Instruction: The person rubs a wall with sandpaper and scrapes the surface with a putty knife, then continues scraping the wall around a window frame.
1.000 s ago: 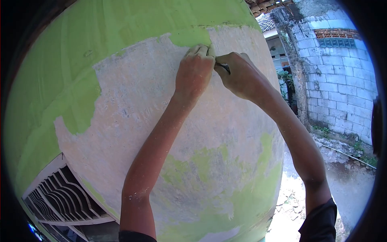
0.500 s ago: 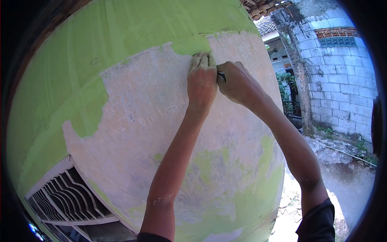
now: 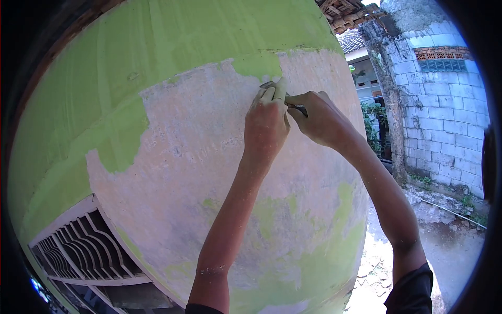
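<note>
A wall with green paint [image 3: 183, 36] and a large bare, pale patch [image 3: 198, 115] fills most of the head view. Near the top of that patch, just under a tongue of green paint, my left hand [image 3: 266, 120] has its fingers pressed on the head of a scraper [image 3: 268, 85]. My right hand [image 3: 324, 120] is closed around the scraper's dark handle, close beside the left. Both hands hide most of the tool, so its full shape does not show.
A white-framed window with a curved grille [image 3: 97, 246] is at the lower left. Beyond the wall's right edge stand a pale block wall [image 3: 439, 104], a rough post [image 3: 395, 120] and green plants [image 3: 371, 120]. Sunlit ground [image 3: 376, 256] lies below right.
Both hands have moved slightly down the wall with the scraper, and its head now shows above my left fingertips. The view has shifted a little.
</note>
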Action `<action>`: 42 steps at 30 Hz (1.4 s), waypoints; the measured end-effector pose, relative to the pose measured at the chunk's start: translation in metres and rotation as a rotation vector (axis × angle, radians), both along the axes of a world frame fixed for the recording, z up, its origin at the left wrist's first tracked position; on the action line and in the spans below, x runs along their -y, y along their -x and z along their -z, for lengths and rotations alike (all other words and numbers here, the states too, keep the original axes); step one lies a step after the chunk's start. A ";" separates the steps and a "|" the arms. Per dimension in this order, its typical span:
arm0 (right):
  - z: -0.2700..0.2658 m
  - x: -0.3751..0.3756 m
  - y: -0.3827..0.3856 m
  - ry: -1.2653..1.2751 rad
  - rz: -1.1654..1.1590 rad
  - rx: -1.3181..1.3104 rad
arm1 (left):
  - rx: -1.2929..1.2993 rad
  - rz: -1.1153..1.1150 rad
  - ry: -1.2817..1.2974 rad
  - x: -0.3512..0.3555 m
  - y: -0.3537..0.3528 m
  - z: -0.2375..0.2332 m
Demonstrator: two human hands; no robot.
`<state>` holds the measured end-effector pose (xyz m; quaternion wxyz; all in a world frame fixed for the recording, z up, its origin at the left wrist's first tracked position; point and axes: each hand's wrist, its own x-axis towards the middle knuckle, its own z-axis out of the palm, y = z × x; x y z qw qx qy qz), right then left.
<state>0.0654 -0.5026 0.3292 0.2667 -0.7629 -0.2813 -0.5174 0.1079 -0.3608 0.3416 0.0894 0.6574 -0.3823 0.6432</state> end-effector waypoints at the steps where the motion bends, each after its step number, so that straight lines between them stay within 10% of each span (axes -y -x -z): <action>1: 0.000 -0.001 0.001 -0.006 -0.001 -0.004 | -0.054 0.010 -0.027 -0.007 0.009 0.000; 7: 0.004 0.002 0.003 -0.099 -0.001 -0.158 | -0.108 0.358 0.059 -0.044 0.022 -0.001; 23: 0.014 0.001 -0.017 -0.122 -0.084 -0.075 | -0.224 0.375 -0.019 -0.040 0.014 0.039; 28: 0.018 -0.001 -0.023 -0.139 -0.078 -0.049 | -0.417 0.656 0.474 -0.040 0.019 0.048; 40: 0.012 0.002 -0.020 -0.059 -0.072 -0.060 | -0.391 0.961 0.476 -0.005 0.003 0.026; 42: 0.008 0.005 -0.015 -0.019 -0.030 -0.090 | -0.061 0.523 0.334 -0.009 0.005 0.015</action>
